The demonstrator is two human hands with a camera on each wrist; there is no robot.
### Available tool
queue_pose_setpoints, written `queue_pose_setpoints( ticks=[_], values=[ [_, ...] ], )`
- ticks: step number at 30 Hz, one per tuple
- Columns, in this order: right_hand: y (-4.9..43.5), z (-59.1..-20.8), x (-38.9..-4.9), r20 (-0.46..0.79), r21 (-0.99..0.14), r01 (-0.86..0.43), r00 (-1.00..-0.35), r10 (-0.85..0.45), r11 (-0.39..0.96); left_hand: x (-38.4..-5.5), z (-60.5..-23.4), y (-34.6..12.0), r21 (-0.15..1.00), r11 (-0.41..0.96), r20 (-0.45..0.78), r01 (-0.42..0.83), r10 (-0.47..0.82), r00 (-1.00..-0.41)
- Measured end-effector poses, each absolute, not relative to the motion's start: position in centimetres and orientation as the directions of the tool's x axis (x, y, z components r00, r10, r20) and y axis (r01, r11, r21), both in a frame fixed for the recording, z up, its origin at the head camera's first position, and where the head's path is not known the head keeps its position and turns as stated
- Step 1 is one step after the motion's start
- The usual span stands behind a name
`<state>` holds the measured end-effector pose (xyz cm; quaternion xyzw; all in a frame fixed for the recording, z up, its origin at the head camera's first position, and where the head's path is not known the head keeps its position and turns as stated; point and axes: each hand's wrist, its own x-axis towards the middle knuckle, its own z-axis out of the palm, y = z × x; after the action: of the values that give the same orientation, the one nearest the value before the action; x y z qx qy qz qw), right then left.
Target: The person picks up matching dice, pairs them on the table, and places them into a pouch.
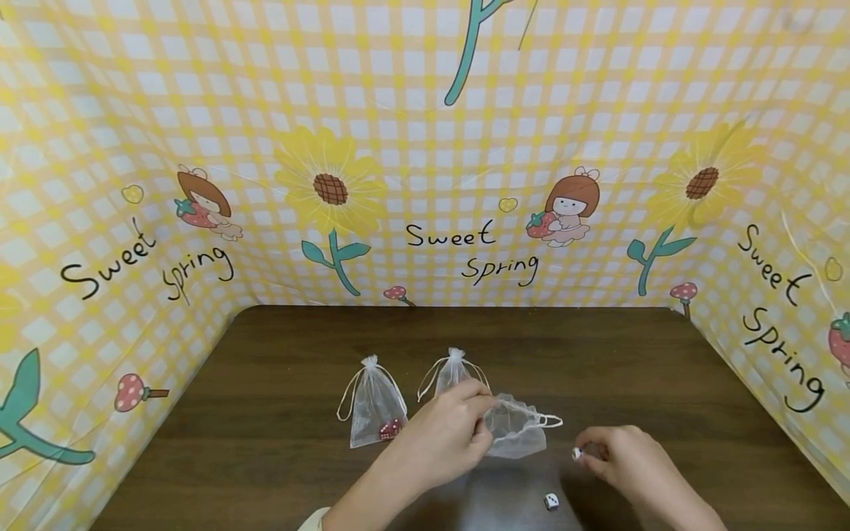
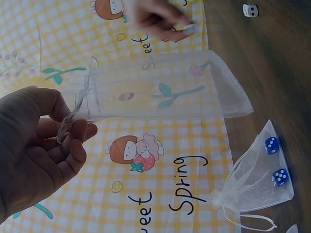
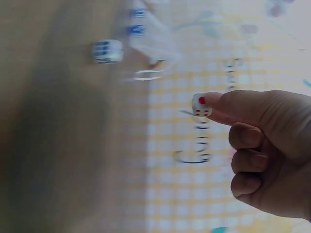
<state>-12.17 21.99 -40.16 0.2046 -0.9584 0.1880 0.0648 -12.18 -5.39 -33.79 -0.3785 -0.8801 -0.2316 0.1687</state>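
My left hand (image 1: 454,428) pinches the mouth edge of a white mesh drawstring bag (image 1: 518,435). In the left wrist view that sheer bag (image 2: 150,90) hangs with nothing visible inside. To its right, my right hand (image 1: 620,457) holds a white die (image 3: 200,105) between thumb and index finger, apart from the bag; the other fingers are curled in. Another white die (image 1: 551,501) lies on the table below the bag.
A tied mesh bag (image 1: 372,402) with red dice stands at the left. Beside it, partly behind my left hand, is a second tied bag (image 1: 454,365); blue dice (image 2: 279,177) show inside it. The brown table (image 1: 265,428) meets a checked cloth backdrop (image 1: 412,162).
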Motion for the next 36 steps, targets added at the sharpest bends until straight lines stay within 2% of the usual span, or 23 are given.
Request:
queue_pose_setpoints(
  ticks=[3, 5, 8, 11, 16, 21, 24, 30, 36],
  values=[
    [21.7, -38.1, -12.0, 0.301, -0.313, -0.435, -0.888, -0.346, 0.844, -12.2, -34.0, -5.3, 0.273, 0.608, 0.461, 0.745, 0.597, -0.656],
    [21.5, -36.9, -11.9, 0.396, -0.285, -0.467, -0.852, -0.341, 0.837, -12.2, -34.0, -5.1, 0.269, 0.608, 0.453, 0.747, 0.605, -0.655],
    [21.0, -35.5, -11.6, 0.546, -0.243, -0.542, -0.762, -0.349, 0.804, -12.1, -34.1, -5.0, 0.263, 0.604, 0.437, 0.752, 0.62, -0.651],
    [20.3, -34.4, -11.6, 0.666, -0.197, -0.64, -0.643, -0.378, 0.743, -12.1, -34.2, -4.8, 0.24, 0.607, 0.428, 0.757, 0.634, -0.644],
    [18.6, -33.3, -11.8, 0.763, -0.126, -0.773, -0.477, -0.437, 0.622, -12.2, -34.4, -4.7, 0.201, 0.62, 0.417, 0.758, 0.646, -0.639],
    [16.6, -33.0, -12.1, 0.778, -0.045, -0.838, -0.371, -0.507, 0.544, -12.2, -34.5, -4.5, 0.196, 0.633, 0.394, 0.749, 0.649, -0.651],
    [15.9, -33.3, -12.3, 0.753, -0.026, -0.849, -0.363, -0.548, 0.527, -12.2, -34.5, -4.4, 0.195, 0.634, 0.388, 0.748, 0.651, -0.653],
    [15.5, -33.8, -12.2, 0.661, -0.039, -0.825, -0.444, -0.605, 0.563, -12.2, -34.4, -4.3, 0.171, 0.633, 0.397, 0.755, 0.657, -0.641],
    [15.6, -33.9, -12.1, 0.648, -0.058, -0.81, -0.476, -0.594, 0.584, -12.3, -34.4, -4.2, 0.153, 0.636, 0.416, 0.757, 0.653, -0.633]
  ],
)
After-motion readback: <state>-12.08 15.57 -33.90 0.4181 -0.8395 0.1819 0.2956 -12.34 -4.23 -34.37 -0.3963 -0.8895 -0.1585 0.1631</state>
